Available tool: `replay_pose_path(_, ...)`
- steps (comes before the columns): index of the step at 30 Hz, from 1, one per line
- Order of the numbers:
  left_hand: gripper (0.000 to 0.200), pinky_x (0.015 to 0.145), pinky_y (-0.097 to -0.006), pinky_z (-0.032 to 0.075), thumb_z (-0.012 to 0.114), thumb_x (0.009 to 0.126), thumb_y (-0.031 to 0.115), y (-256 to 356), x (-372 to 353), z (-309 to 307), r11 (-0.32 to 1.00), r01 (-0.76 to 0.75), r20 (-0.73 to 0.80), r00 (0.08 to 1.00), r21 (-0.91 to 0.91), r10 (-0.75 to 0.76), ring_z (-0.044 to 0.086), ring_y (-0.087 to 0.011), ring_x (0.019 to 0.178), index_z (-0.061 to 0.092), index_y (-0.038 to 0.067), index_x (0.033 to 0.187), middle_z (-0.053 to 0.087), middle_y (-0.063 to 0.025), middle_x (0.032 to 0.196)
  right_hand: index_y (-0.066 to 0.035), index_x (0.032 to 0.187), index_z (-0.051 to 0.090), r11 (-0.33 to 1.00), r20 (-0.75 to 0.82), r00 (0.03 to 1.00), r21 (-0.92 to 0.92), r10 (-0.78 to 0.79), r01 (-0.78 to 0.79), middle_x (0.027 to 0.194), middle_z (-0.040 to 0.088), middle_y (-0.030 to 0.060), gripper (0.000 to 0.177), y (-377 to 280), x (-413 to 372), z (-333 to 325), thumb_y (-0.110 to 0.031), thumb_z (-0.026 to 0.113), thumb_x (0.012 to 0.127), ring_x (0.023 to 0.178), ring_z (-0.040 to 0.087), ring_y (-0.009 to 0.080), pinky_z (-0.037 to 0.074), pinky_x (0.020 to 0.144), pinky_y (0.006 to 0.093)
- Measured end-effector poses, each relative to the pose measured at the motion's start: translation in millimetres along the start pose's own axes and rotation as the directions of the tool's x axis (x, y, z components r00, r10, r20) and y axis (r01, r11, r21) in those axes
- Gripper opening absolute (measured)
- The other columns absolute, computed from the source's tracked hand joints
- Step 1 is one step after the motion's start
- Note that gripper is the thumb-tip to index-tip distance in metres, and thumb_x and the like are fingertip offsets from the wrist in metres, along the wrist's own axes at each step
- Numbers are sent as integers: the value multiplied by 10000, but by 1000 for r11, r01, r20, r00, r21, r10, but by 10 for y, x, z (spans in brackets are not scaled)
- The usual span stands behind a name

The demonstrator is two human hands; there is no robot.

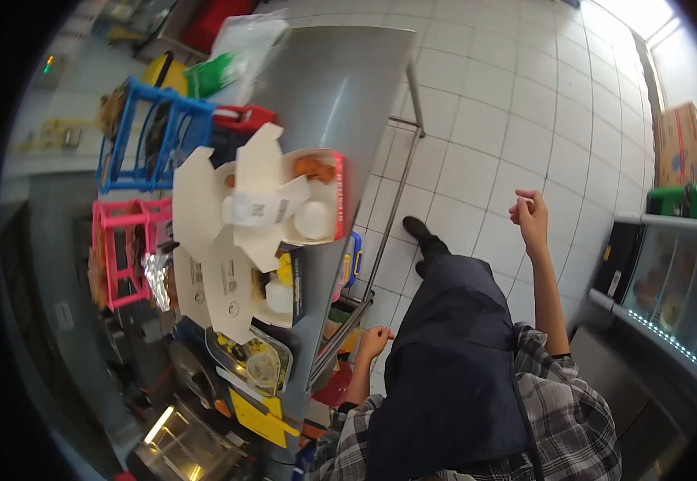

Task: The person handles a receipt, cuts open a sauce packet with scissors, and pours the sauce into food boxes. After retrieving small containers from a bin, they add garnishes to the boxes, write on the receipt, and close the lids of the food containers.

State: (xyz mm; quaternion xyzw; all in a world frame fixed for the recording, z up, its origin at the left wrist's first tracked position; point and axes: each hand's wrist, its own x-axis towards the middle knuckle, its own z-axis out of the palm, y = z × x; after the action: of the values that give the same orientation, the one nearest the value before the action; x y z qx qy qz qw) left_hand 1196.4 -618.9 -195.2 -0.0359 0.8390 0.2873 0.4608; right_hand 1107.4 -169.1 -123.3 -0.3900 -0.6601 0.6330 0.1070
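My right hand (530, 218) is held out over the tiled floor, its fingers curled, and touches nothing. My left hand (375, 342) is low beside the edge of the steel table (328, 72), its fingers bent; whether it holds anything is too small to tell. On the table, an open red and white box (339, 196) holds fried pieces (314, 168) and a round white item (315, 220). Nearer me, a second open box (298, 298) holds a white item and something yellow. A steel tray (278, 341) with a clear cup (262, 369) is beside it.
A knife (244, 390) lies over a yellow board (254, 418). Blue (168, 100) and pink (128, 210) baskets line the table's far side. To the right are a lit display case (661, 280), a green case (679, 203) and a cardboard box (682, 148).
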Motion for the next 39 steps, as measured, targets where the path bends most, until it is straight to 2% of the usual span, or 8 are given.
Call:
replay_pose_path(5, 381, 741, -376, 486, 513, 916, 367, -234, 165, 14, 961, 209, -28, 978, 180, -207, 667, -277, 804, 713, 71, 785, 693, -134, 793, -47, 1099, 542, 900, -231, 870, 140, 435, -413, 704, 585, 53, 185, 1631, -196, -789, -116, 479, 939, 561, 515, 86, 433, 510, 233)
replay_pose_path(10, 353, 781, -399, 480, 494, 932, 360, -429, 666, -165, 937, 331, -258, 920, 109, -295, 655, -319, 869, 677, 60, 903, 682, -185, 906, -46, 1096, 540, 810, -158, 795, 84, 586, -580, 693, 579, 47, 186, 2209, -306, -678, -110, 480, 933, 568, 528, 90, 439, 510, 238)
replay_pose_path(15, 222, 855, -400, 483, 444, 930, 130, -917, 1966, -432, 954, 300, -812, 551, -25, -195, 627, -345, 993, 589, 6, 1044, 651, -199, 1066, -56, 1105, 549, 886, 163, 882, -230, 442, -402, 683, 588, 48, 196, 2506, -164, -353, -106, 507, 921, 618, 565, 109, 459, 553, 260)
replay_pose_path(18, 206, 854, -411, 485, 502, 889, 118, -1243, 2603, -704, 955, 254, -858, 445, -153, -256, 623, -356, 1001, 610, 8, 1025, 657, -205, 1038, -77, 1149, 541, 882, 245, 866, -309, 436, -356, 720, 587, 44, 219, 2615, -50, -339, -101, 494, 936, 682, 585, 121, 481, 628, 270)
replay_pose_path(22, 237, 833, -396, 494, 518, 871, 86, -2157, 3258, -1057, 919, 392, -788, 578, 39, -213, 640, -292, 955, 623, 24, 1075, 670, -161, 1028, -82, 1171, 525, 829, 61, 870, -344, 489, -442, 776, 560, 50, 227, 3424, -315, -905, -73, 468, 951, 722, 564, 103, 473, 642, 256)
replay_pose_path(29, 315, 866, -417, 476, 565, 815, 45, -2688, 3330, -1324, 878, 470, -704, 593, -91, -390, 622, -329, 987, 600, 20, 1128, 654, -190, 1054, -59, 1058, 486, 509, -136, 705, -599, 696, -618, 715, 557, 50, 133, 4946, -1837, -2552, -76, 463, 928, 524, 524, 104, 418, 431, 245)
replay_pose_path(36, 423, 899, -439, 457, 612, 759, 5, -2316, 3340, -1289, 845, 530, -821, 511, 67, -255, 605, -365, 1019, 577, 15, 1181, 638, -218, 1080, -71, 1085, 479, 443, -60, 579, -581, 813, -683, 709, 558, 41, 146, 4798, -1875, -2210, -101, 462, 943, 513, 533, 105, 438, 434, 256)
replay_pose_path(39, 473, 913, -448, 449, 633, 735, -12, -1728, 3075, -1213, 848, 510, -877, 462, 142, -131, 597, -381, 1032, 567, 13, 1204, 632, -231, 1091, -82, 1123, 485, 567, -95, 609, -279, 787, -775, 710, 584, 61, 166, 4528, -1751, -2070, -150, 461, 973, 519, 534, 110, 423, 459, 228)
